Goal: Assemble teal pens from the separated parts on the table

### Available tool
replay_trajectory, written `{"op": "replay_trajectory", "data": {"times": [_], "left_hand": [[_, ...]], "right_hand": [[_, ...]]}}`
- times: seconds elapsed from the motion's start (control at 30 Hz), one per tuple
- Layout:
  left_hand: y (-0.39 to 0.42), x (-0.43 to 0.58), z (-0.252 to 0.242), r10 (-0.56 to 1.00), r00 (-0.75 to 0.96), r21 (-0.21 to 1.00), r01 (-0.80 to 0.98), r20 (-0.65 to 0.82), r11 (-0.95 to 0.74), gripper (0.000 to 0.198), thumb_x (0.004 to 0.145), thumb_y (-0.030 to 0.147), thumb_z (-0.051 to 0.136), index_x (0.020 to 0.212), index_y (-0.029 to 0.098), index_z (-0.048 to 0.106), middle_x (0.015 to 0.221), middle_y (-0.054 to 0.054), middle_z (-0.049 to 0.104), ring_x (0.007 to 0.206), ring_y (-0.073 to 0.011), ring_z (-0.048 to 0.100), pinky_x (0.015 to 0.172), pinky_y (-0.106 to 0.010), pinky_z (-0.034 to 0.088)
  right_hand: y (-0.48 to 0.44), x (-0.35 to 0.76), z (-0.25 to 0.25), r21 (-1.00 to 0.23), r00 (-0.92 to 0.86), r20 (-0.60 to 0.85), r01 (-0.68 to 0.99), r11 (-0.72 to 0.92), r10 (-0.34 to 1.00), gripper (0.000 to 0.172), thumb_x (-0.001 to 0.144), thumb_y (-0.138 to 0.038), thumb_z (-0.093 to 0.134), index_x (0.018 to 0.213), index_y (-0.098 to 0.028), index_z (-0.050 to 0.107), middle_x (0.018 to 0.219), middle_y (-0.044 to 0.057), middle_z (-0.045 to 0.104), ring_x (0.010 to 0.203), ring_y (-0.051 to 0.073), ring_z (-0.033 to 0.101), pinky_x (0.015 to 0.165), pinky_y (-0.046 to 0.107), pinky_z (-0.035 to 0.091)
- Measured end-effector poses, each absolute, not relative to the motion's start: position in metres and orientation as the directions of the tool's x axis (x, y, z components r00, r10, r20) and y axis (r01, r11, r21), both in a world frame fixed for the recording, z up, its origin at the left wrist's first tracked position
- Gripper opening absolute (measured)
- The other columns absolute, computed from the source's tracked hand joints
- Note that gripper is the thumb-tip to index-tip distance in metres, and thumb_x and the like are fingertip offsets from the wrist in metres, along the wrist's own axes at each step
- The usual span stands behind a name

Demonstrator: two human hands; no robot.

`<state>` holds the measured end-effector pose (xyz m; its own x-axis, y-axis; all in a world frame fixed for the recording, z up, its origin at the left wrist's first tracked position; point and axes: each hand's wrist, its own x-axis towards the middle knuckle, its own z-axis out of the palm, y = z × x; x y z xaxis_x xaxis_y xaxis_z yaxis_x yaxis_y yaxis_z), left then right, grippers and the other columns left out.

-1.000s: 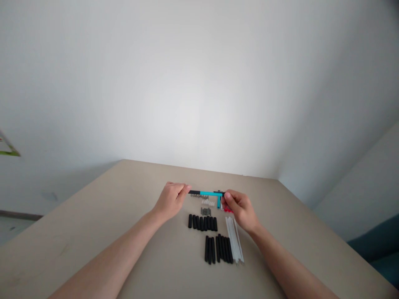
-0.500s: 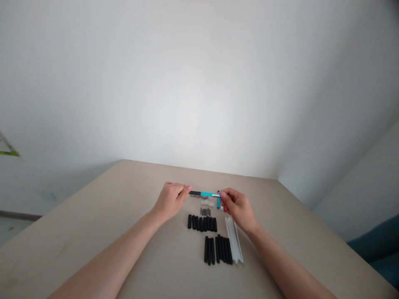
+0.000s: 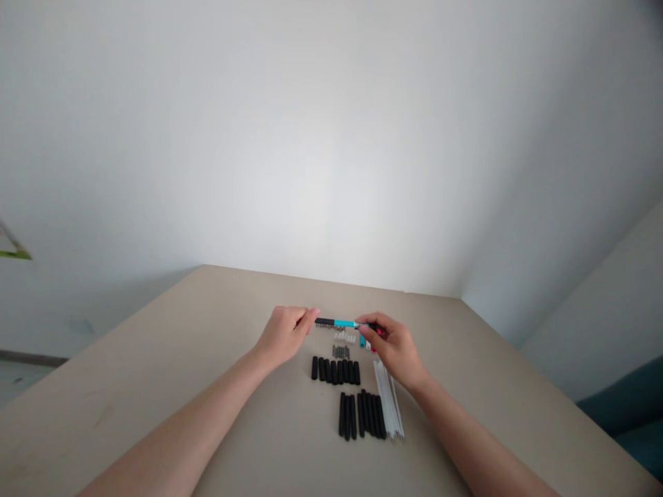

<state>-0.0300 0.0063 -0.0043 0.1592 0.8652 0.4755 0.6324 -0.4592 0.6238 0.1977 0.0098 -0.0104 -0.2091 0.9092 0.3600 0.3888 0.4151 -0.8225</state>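
Note:
A pen (image 3: 344, 323) with a black grip and a teal barrel lies level between my two hands, above the table. My left hand (image 3: 288, 333) is closed on its black end. At the silver end, the thumb and fingers of my right hand (image 3: 389, 341) are pinched together. Beneath the pen are small metal parts (image 3: 341, 352) and white pieces (image 3: 345, 337). Short black tubes (image 3: 340, 373) form a row below them, with longer black tubes (image 3: 370, 414) nearer to me. White refills (image 3: 389, 400) lie beside the longer tubes.
The beige table (image 3: 248, 428) meets a pale wall along its back edge. Teal, white and red parts (image 3: 362, 341) lie partly behind my right hand. Dark teal fabric (image 3: 629, 407) is at the far right.
My right fingers have shifted slightly at the pen's silver end, and less silver shows. Black and red now show by those fingers. My left hand has barely moved.

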Motion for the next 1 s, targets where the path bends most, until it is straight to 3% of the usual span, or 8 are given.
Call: {"op": "replay_trajectory", "data": {"times": [0.17,0.3,0.57,0.83,1.0], "left_hand": [[0.009,-0.031,-0.009,0.956,0.107,0.777,0.562,0.273,-0.284,0.056,0.087,0.054,0.032,0.045,0.018,0.041,0.038,0.005,0.035,0.04,-0.0094,0.036,0.046,-0.022,0.027],[0.015,-0.035,-0.012,0.963,0.108,0.821,0.504,0.247,-0.267,0.052,0.087,0.053,0.033,0.053,0.017,0.05,0.045,0.004,0.046,0.043,-0.0105,0.042,0.049,-0.022,0.033],[0.025,-0.044,-0.024,0.905,0.117,0.647,0.662,0.41,-0.379,0.016,0.079,0.027,0.057,0.077,0.019,0.07,0.072,-0.001,0.068,0.063,-0.0142,0.058,0.06,-0.024,0.042],[0.041,-0.052,-0.036,0.86,0.303,0.429,0.768,0.41,-0.475,0.026,0.084,0.011,0.046,0.091,0.018,0.071,0.08,-0.004,0.066,0.075,-0.0147,0.061,0.071,-0.025,0.044],[0.042,-0.046,-0.037,0.871,0.335,0.393,0.792,0.361,-0.467,0.025,0.083,0.011,0.048,0.081,0.02,0.071,0.079,-0.003,0.063,0.075,-0.0149,0.06,0.071,-0.024,0.042]], "right_hand": [[0.009,0.198,-0.009,-0.802,-0.173,0.413,0.395,0.447,0.894,0.022,0.08,-0.035,0.056,0.088,-0.017,0.067,0.074,0.004,0.062,0.062,0.014,0.051,0.055,0.024,0.041],[0.011,0.2,-0.01,-0.849,-0.123,0.371,0.358,0.39,0.921,0.023,0.078,-0.036,0.058,0.088,-0.016,0.065,0.073,0.004,0.062,0.059,0.013,0.05,0.052,0.024,0.04],[0.016,0.204,-0.014,-0.877,-0.012,0.362,0.334,0.344,0.932,0.025,0.078,-0.038,0.058,0.087,-0.014,0.063,0.074,0.005,0.063,0.06,0.015,0.054,0.054,0.025,0.043],[0.016,0.203,-0.014,-0.855,-0.008,0.385,0.374,0.36,0.923,0.025,0.078,-0.037,0.058,0.087,-0.014,0.065,0.077,0.006,0.066,0.064,0.016,0.057,0.058,0.026,0.044],[0.016,0.202,-0.014,-0.852,0.002,0.393,0.377,0.363,0.919,0.023,0.079,-0.036,0.057,0.085,-0.015,0.065,0.077,0.005,0.066,0.064,0.016,0.057,0.059,0.026,0.045]]}}
